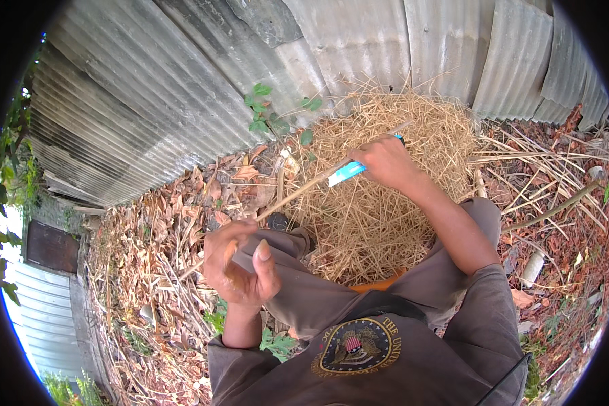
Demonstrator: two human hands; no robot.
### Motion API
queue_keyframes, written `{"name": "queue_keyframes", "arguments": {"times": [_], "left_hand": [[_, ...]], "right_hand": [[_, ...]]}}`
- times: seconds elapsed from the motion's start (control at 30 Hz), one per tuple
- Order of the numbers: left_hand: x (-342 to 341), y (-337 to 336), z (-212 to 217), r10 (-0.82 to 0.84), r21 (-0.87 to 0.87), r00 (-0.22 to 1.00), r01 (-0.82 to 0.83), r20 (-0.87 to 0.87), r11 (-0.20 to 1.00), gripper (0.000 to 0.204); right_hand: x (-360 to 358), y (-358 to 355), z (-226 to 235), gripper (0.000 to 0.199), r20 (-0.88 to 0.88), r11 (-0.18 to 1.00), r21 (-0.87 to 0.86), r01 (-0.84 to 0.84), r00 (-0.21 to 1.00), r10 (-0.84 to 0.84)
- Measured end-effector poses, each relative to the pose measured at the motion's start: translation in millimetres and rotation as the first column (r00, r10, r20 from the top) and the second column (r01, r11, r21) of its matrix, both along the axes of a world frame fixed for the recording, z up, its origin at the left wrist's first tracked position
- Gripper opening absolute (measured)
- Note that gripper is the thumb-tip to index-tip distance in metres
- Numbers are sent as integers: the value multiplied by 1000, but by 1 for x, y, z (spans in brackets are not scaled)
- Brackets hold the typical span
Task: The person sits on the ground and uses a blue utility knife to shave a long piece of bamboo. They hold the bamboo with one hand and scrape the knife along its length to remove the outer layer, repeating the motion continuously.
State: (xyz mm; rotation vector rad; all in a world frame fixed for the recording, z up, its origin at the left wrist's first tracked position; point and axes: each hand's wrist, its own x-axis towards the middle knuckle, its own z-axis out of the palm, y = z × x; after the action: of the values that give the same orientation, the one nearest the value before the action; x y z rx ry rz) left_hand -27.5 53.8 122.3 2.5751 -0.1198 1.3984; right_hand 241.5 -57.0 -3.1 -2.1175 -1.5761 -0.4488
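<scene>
A thin tan strip (301,191), like split bamboo or cane, slants up from lower left to upper right across my lap. My left hand (240,267) is at its lower end, fingers blurred and curled about it, thumb raised away. The strip's tail pokes out left of that hand. Farther up, my right hand (388,162) is closed around a flat tool with a light blue face (347,173) and dark end, apparently a knife. The strip runs under the right fingers, beside the blue face, and its pale tip shows beyond. The right hand hides much of the tool.
A heap of straw-like shavings (379,230) lies between my legs, reaching a corrugated metal fence (358,40) ahead. Dry leaves (135,237) cover the ground at left. Loose sticks (541,162) and a pale cylindrical object (532,268) lie at right. A dark shoe (279,222) shows beside the heap.
</scene>
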Motion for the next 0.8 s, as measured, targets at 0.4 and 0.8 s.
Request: {"name": "queue_keyframes", "arguments": {"times": [0.4, 0.8], "left_hand": [[2, 28, -125, -559, -766, 524, -450, -643, 459, 31], [10, -10, -120, -466, -911, 785, -380, -409, 160, 35]], "right_hand": [[-22, -4, 0, 32, -42, 995, 14, -101, 994, 102], [-57, 4, 4, 70, -353, 987, -139, -82, 935, 28]]}}
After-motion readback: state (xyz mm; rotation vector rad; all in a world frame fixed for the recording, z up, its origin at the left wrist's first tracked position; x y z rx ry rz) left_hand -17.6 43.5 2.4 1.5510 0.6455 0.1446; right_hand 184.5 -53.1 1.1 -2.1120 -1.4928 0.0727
